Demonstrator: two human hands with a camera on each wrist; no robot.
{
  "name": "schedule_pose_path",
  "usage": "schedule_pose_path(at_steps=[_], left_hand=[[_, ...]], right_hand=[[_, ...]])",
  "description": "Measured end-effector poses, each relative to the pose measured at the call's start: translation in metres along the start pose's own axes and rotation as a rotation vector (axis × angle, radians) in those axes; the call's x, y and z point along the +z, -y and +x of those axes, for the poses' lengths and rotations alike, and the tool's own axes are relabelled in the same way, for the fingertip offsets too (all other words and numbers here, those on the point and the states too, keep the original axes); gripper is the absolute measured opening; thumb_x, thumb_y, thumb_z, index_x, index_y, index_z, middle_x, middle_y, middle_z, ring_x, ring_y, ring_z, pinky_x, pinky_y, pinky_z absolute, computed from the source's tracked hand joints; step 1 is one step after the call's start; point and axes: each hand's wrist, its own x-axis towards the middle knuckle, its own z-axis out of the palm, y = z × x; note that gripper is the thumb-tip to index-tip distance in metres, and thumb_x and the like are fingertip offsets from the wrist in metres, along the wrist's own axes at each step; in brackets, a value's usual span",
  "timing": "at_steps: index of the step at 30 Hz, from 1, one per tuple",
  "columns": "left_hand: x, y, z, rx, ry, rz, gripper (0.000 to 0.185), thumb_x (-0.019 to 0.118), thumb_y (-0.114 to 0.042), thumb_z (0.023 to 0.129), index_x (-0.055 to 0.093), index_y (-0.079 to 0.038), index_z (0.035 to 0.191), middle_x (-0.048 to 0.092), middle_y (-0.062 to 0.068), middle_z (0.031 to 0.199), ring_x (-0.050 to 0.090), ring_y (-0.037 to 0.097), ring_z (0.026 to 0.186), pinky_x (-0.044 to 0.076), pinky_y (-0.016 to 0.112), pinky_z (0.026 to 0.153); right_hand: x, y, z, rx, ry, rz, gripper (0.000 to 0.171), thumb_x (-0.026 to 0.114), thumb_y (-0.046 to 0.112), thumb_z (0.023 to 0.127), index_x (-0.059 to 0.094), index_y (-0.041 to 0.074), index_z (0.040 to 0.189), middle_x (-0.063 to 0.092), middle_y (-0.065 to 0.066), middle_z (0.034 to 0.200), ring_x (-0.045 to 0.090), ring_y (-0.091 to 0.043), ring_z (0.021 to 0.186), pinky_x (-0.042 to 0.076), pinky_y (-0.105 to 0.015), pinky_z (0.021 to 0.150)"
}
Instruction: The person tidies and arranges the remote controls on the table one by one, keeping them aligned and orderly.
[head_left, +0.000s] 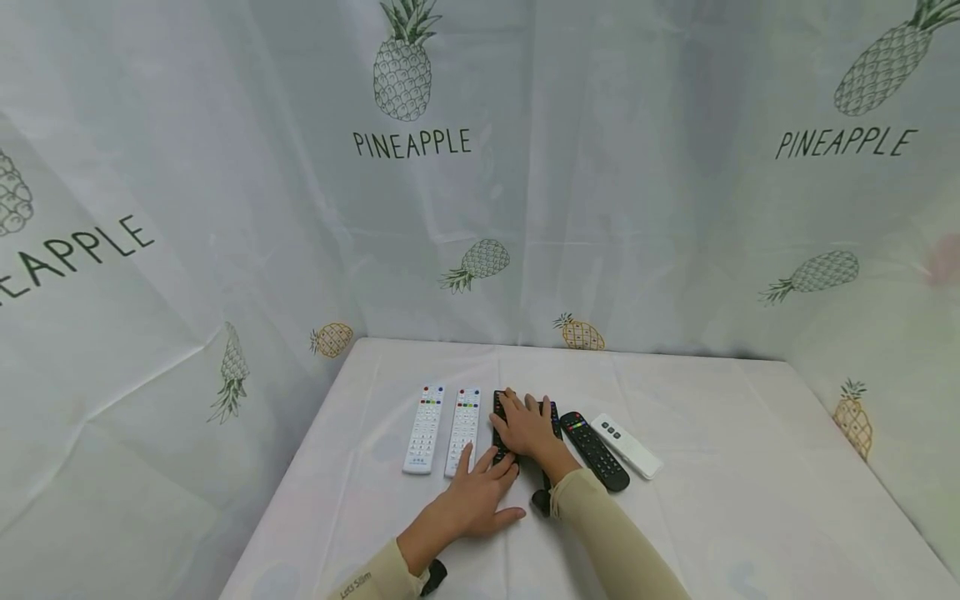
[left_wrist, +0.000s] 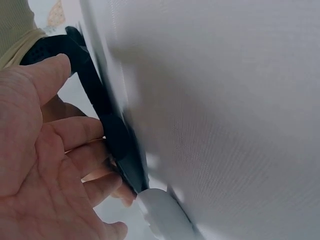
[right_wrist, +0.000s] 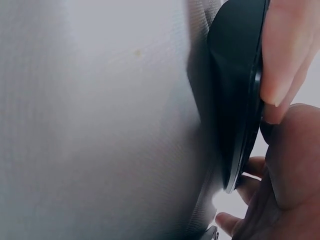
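Observation:
In the head view, my right hand (head_left: 527, 431) lies palm down over two black remote controls. The left of these remote controls (head_left: 498, 404) shows beside the thumb. Another black remote control (head_left: 556, 421) sits mostly hidden under the fingers. My left hand (head_left: 477, 500) is spread just below, its fingertips at the lower end of the left black remote control and near a white remote control (head_left: 462, 429). In the left wrist view, loosely bent fingers touch the edge of a black remote control (left_wrist: 122, 142). Fingertips rest on a black remote control (right_wrist: 235, 85) in the right wrist view.
A second white remote control (head_left: 424, 429) lies at the left end of the row. To the right are a slanted black remote control (head_left: 595, 452) and a slanted white one (head_left: 628, 446). A white cloth covers the table (head_left: 720, 500); pineapple-print curtains (head_left: 637, 192) stand behind.

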Motion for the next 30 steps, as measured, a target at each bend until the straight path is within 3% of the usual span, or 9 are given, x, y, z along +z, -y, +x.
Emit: schedule_pose_path(at_steps=[16, 22, 30], left_hand=[[0.002, 0.001, -0.001, 0.036, -0.078, 0.014, 0.071, 0.043, -0.063, 0.098, 0.042, -0.016, 0.151, 0.037, 0.003, 0.159, 0.031, 0.028, 0.148, 0.017, 0.063, 0.117], [0.005, -0.004, -0.001, 0.058, -0.114, 0.010, 0.070, 0.043, -0.062, 0.098, 0.042, -0.015, 0.151, 0.039, 0.004, 0.158, 0.033, 0.029, 0.147, 0.019, 0.065, 0.116], [0.011, -0.007, -0.002, 0.043, -0.096, 0.054, 0.070, 0.042, -0.065, 0.097, 0.048, -0.016, 0.147, 0.040, 0.002, 0.157, 0.034, 0.026, 0.146, 0.020, 0.064, 0.116]], right_hand=[[0.001, -0.003, 0.004, -0.019, -0.067, 0.043, 0.056, 0.039, 0.047, 0.105, 0.041, 0.013, 0.150, 0.039, -0.007, 0.158, 0.033, -0.041, 0.144, 0.014, -0.067, 0.116], [-0.004, -0.010, 0.004, -0.016, -0.163, 0.137, 0.058, 0.039, 0.046, 0.105, 0.039, 0.011, 0.151, 0.034, -0.011, 0.160, 0.034, -0.043, 0.143, 0.015, -0.068, 0.115], [-0.019, -0.019, -0.008, -0.037, -0.167, 0.207, 0.053, 0.041, 0.042, 0.105, 0.046, 0.010, 0.147, 0.039, -0.012, 0.157, 0.035, -0.043, 0.142, 0.015, -0.069, 0.115]])
